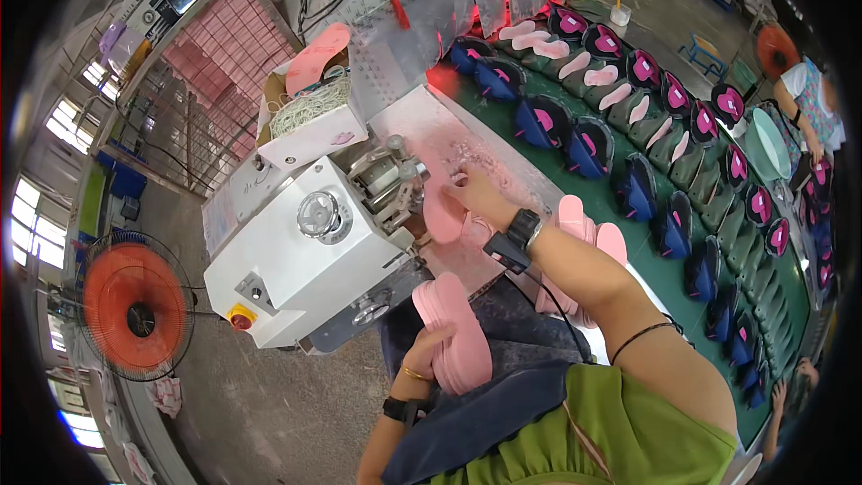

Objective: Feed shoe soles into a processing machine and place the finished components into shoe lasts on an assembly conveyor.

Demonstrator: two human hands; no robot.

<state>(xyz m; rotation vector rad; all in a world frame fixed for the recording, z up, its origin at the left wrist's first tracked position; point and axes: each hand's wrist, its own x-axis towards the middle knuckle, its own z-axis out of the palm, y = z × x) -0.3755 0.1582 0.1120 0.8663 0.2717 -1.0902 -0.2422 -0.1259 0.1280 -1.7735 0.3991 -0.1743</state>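
A stack of pink insoles (456,328) stands on edge in front of my body, and my left hand (424,355) is wrapped round its left side. One pink insole (443,211) lies against the working head (388,178) of a white bench machine (310,247). My right hand (483,199) has its fingers closed at that insole's right edge; the fingertips are partly hidden. Beside my right forearm rest more stacked pink insoles (606,242). Pink dust covers the machine's table (516,175) around the insole.
An open box of pale cord (312,112) sits behind the machine, a pink sole piece on top. On the right, a green conveyor (620,193) carries rows of dark shoe uppers and pink insoles. An orange fan (139,310) stands left. Another person (804,103) works at far right.
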